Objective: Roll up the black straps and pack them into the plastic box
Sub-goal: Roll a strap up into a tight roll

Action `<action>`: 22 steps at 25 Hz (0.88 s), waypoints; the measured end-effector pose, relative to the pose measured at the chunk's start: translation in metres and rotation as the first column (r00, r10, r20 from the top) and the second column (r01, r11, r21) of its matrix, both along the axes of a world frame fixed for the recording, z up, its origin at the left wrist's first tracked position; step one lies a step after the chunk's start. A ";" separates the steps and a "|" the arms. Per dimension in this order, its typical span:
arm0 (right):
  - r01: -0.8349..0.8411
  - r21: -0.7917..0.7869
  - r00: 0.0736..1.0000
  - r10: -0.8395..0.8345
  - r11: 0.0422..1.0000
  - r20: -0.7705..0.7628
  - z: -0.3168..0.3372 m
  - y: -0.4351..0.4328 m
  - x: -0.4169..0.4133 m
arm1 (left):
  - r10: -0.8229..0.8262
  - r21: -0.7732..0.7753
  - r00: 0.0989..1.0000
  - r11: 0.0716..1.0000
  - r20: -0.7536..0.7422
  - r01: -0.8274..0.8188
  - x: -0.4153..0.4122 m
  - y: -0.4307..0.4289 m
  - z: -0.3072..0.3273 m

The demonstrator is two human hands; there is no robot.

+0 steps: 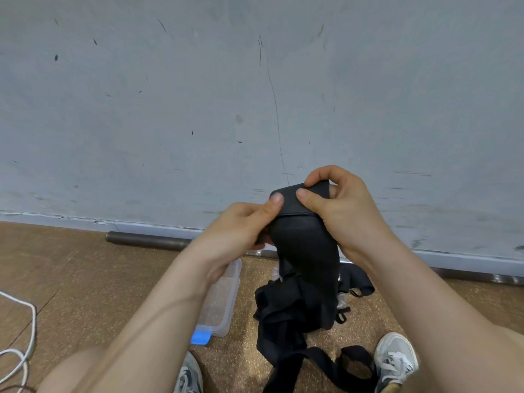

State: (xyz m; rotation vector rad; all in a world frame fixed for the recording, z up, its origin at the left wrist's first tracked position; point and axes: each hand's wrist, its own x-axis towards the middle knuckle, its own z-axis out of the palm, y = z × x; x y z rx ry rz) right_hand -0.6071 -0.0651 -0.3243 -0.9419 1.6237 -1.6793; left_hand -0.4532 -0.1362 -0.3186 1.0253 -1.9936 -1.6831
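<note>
left forearm (158, 307) across plastic box (224, 293)

The left hand (241, 225) and right hand (340, 205) hold the upper end of a strap (303, 242) between them in front of the wall (255, 95), its tail hanging down into the heap of straps (283, 316) on the floor (85, 279). The plastic box (224, 296) sits just left of that heap, under the left forearm, with a metal pipe (144, 240) beyond it along the wall's foot. A cable (29, 330) lies at far left, while the left shoe (188, 375) and right shoe (395, 358) flank the heap's near end.
</note>
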 end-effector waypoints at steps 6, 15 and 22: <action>-0.022 0.264 0.882 0.143 0.964 -0.448 0.015 0.010 -0.008 | 0.386 0.151 0.890 0.921 -0.240 -0.359 -0.016 0.000 -0.011; -0.326 -0.007 0.766 0.268 0.945 0.584 0.009 0.010 -0.001 | 0.315 0.219 0.884 0.943 -0.346 -0.250 -0.016 0.003 -0.010; 0.191 -0.130 0.627 -0.019 0.973 0.779 0.015 0.008 -0.037 | -0.344 0.138 0.924 0.936 0.166 0.324 -0.007 0.001 -0.061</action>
